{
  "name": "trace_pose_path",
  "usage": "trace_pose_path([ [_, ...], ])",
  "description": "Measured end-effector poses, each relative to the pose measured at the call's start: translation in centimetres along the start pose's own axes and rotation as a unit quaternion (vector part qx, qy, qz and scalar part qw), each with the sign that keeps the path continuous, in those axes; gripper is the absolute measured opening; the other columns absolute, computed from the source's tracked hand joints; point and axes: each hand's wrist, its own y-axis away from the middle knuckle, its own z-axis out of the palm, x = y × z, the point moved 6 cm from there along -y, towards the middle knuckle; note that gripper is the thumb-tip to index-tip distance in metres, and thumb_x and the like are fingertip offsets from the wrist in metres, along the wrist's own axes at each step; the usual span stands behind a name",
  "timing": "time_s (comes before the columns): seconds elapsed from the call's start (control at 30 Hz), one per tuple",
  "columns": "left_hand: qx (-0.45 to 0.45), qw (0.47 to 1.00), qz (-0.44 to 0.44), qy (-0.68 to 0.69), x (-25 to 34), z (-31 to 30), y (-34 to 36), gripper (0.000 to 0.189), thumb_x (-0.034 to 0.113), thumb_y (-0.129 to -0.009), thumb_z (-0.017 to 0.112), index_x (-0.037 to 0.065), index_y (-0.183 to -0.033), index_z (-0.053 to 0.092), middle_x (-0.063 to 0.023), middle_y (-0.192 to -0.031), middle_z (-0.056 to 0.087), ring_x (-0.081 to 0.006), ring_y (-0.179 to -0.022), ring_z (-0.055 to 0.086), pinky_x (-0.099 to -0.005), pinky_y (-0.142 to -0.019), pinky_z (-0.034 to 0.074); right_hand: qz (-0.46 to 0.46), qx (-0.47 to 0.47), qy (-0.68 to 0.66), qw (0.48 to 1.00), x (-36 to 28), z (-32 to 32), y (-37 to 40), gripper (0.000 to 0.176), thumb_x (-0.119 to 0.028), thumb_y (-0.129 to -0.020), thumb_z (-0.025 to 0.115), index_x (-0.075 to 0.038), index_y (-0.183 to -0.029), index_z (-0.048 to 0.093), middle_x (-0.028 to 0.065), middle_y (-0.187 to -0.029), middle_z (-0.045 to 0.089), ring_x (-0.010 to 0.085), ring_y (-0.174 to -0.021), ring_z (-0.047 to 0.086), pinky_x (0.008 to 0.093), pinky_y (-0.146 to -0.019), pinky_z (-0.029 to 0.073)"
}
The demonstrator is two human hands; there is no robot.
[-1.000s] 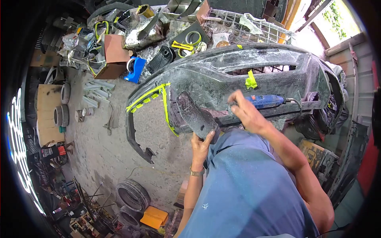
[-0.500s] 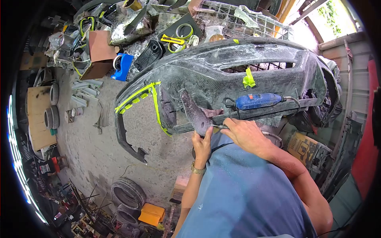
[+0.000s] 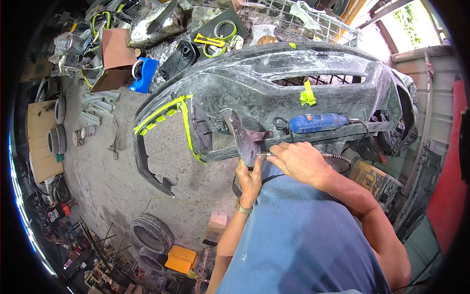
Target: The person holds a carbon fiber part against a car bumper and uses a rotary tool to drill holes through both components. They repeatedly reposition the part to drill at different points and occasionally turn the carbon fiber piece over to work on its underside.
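Observation:
My left hand (image 3: 249,181) grips the lower end of a dusty, dark curved part (image 3: 242,138), fingers wrapped round its edge. A flexible-shaft rotary tool handpiece is pinched in my right hand (image 3: 302,161), mostly covered by the fingers. Its thin tip meets the lower right edge of the curved part. The flexible shaft (image 3: 338,157) comes out behind my right hand. Just above, the blue rotary tool body (image 3: 318,123) lies on a large, dusty dark car bumper (image 3: 235,93).
Yellow-green tape (image 3: 187,122) lines the bumper's left side. Behind stand a cardboard box (image 3: 117,54), a blue tape dispenser (image 3: 143,75) and a yellow cutter (image 3: 209,40) among clutter. Tires (image 3: 152,233) and an orange container (image 3: 181,259) are on the floor at lower left.
The view has shifted slightly. The curved part has turned a little in my left hand, and my right hand has rolled, showing more of its back and the shaft behind it.

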Motion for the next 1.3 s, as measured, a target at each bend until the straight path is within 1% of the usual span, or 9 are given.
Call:
trace_pose_path([
  [0.1,0.019,0.998,0.05,-0.027,1.0,0.2,0.0,0.011,0.007,-0.091,0.068,-0.001,-0.089,0.061,-0.0049,-0.078,0.066,-0.0095,-0.069,0.056,-0.0286,-0.06,0.043,-0.001,-0.001,0.001,1.0,0.3,0.7,0.0,0.029,-0.032,-0.097,0.053,-0.004,-0.094,0.061,0.0124,-0.087,0.069,0.031,-0.076,0.069,0.042,-0.065,0.056],
  [0.23,0.016,0.998,0.052,-0.039,1.0,0.0,0.1,0.01,0.006,-0.091,0.068,-0.001,-0.09,0.062,-0.0059,-0.079,0.066,-0.0098,-0.069,0.056,-0.0292,-0.06,0.043,0.0,-0.001,0.004,1.0,0.4,1.1,0.0,0.03,-0.032,-0.097,0.052,-0.004,-0.095,0.061,0.0123,-0.087,0.069,0.031,-0.077,0.069,0.042,-0.064,0.055],
  [0.3,-0.009,0.998,0.036,-0.054,0.7,0.1,0.2,0.014,0.007,-0.092,0.066,-0.003,-0.102,0.063,-0.0115,-0.094,0.067,-0.021,-0.081,0.063,-0.0328,-0.072,0.048,-0.004,0.008,0.001,1.0,0.5,1.3,-0.1,0.03,-0.033,-0.098,0.052,-0.004,-0.095,0.061,0.0122,-0.087,0.069,0.0309,-0.077,0.069,0.042,-0.064,0.055],
  [0.63,-0.016,1.0,0.005,-0.022,-0.3,0.1,0.5,0.013,0.004,-0.091,0.065,-0.003,-0.102,0.063,-0.0122,-0.092,0.067,-0.0213,-0.079,0.062,-0.0332,-0.068,0.048,-0.006,0.004,-0.009,1.0,0.2,1.8,0.0,0.03,-0.033,-0.098,0.052,-0.004,-0.096,0.061,0.0116,-0.087,0.068,0.0309,-0.077,0.069,0.0428,-0.064,0.056],
  [0.83,-0.009,0.996,0.07,-0.049,0.2,0.0,0.4,0.012,0.004,-0.091,0.065,-0.003,-0.101,0.063,-0.0114,-0.091,0.067,-0.0191,-0.076,0.061,-0.0321,-0.064,0.047,0.001,0.001,-0.023,1.0,0.4,1.8,-0.1,0.03,-0.032,-0.097,0.052,-0.004,-0.095,0.061,0.012,-0.087,0.068,0.0317,-0.078,0.069,0.0433,-0.065,0.056],
  [1.0,-0.019,0.998,-0.011,-0.051,0.1,-0.2,0.6,0.012,0.002,-0.091,0.064,-0.002,-0.101,0.062,-0.0111,-0.091,0.066,-0.018,-0.078,0.062,-0.0319,-0.065,0.048,0.0,0.006,-0.033,0.999,0.2,1.9,0.0,0.03,-0.032,-0.097,0.053,-0.004,-0.095,0.061,0.0122,-0.088,0.068,0.0321,-0.079,0.069,0.0441,-0.066,0.056],
  [1.13,-0.013,0.999,0.039,-0.014,-0.1,-0.1,0.4,0.011,0.001,-0.091,0.063,-0.002,-0.101,0.063,-0.0104,-0.091,0.066,-0.0181,-0.077,0.062,-0.0318,-0.066,0.048,0.001,0.01,-0.051,0.999,0.4,2.2,0.0,0.03,-0.033,-0.097,0.053,-0.004,-0.095,0.061,0.0124,-0.088,0.068,0.0326,-0.08,0.069,0.0454,-0.067,0.055],
  [1.2,-0.003,0.996,0.065,-0.066,0.5,-0.1,0.5,0.011,0.001,-0.091,0.063,-0.002,-0.101,0.063,-0.0101,-0.092,0.066,-0.0183,-0.078,0.062,-0.0319,-0.068,0.048,0.008,0.016,-0.066,0.998,0.7,1.5,0.0,0.031,-0.033,-0.097,0.052,-0.004,-0.095,0.061,0.0134,-0.09,0.068,0.0341,-0.081,0.068,0.0469,-0.068,0.055],
  [1.3,-0.012,0.999,0.029,-0.019,0.2,0.0,0.4,0.01,0.002,-0.091,0.064,-0.002,-0.1,0.063,-0.0102,-0.092,0.066,-0.0189,-0.08,0.062,-0.0325,-0.069,0.048,0.029,-0.017,-0.054,0.998,1.0,1.4,-0.1,0.031,-0.033,-0.098,0.051,-0.003,-0.096,0.061,0.0144,-0.092,0.069,0.0353,-0.082,0.068,0.0476,-0.069,0.054],
])
